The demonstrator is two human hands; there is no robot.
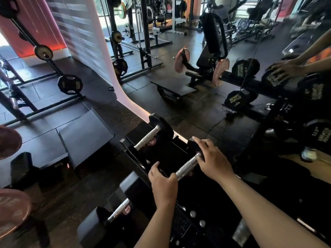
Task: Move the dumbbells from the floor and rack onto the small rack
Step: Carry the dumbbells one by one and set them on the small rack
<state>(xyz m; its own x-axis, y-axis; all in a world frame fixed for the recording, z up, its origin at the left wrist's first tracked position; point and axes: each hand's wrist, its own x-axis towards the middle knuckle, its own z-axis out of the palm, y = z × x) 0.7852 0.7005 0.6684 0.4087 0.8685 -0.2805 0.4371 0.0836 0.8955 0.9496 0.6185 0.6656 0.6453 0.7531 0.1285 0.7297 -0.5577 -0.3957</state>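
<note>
Looking down: a small rack [166,154] stands against a mirror, black and stepped.
Top tier: one dumbbell [154,135] lies seated, chrome handle tilted, dark head toward the glass.
Lowest tier: another dumbbell [114,210] rests below and left, near the camera.
Middle tier: the held dumbbell [186,167] sits between them, at the cradle.
Left hand [163,183]: fingers curled over its near head and the handle's end.
Right hand [213,160]: draped on the far head, fingers spread, gripping loosely.
Left side: dark steps and a pink plate [9,140] crowd the floor.
Right: reflected heavy dumbbells on a big rack.
</note>
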